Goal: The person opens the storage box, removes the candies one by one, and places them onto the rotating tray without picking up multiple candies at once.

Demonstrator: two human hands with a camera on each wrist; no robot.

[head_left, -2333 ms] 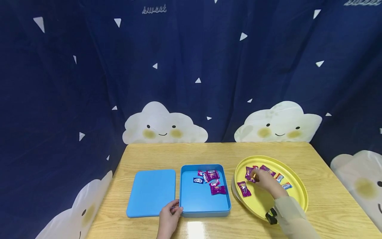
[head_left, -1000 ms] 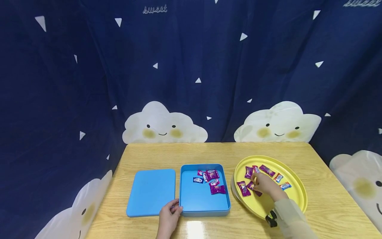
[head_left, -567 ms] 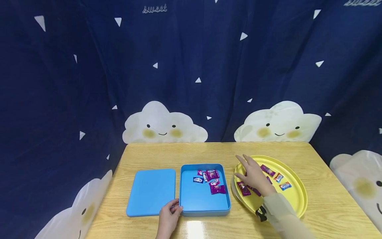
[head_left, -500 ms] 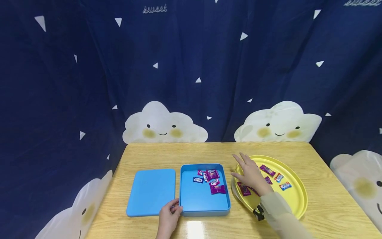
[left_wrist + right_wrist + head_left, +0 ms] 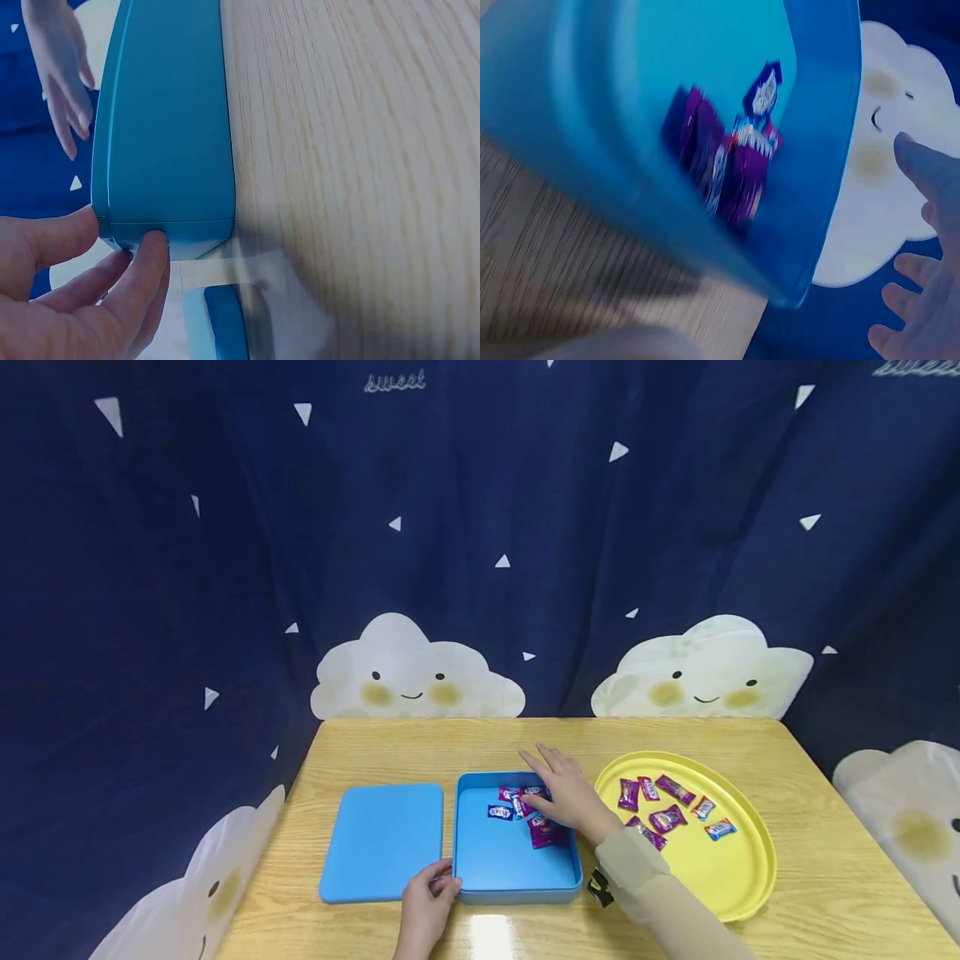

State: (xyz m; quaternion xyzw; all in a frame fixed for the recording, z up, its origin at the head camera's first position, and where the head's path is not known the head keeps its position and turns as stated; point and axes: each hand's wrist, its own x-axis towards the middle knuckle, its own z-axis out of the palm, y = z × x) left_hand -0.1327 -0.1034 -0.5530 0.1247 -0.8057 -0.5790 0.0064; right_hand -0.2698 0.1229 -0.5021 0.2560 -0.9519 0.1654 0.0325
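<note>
My left hand (image 5: 427, 902) pinches the front left corner of a shallow blue open box (image 5: 487, 864). In the left wrist view its thumb is on the rim of the box and its fingers (image 5: 154, 251) press the side. My right hand (image 5: 568, 793), fingers spread, hovers over the box's back right part with nothing held. Beneath and beside it lie several wrapped candies: a dark blue one (image 5: 500, 812), purple ones (image 5: 546, 832) and pink ones. The right wrist view shows these candies (image 5: 735, 161) heaped on the box floor, with the right hand (image 5: 930, 225) outside the rim.
A flat blue lid (image 5: 386, 843) lies left of the box. To the right stands a round yellow tray (image 5: 720, 877) with several wrapped candies, purple (image 5: 667, 818), pink and blue-orange; my right forearm crosses its left edge. A dark blue curtain (image 5: 465, 485) hangs behind the wooden table (image 5: 420, 752).
My right hand, fingers earlier on a purple candy in the yellow tray, has left it there, spread its fingers and moved left over the blue box. The left hand has stayed put.
</note>
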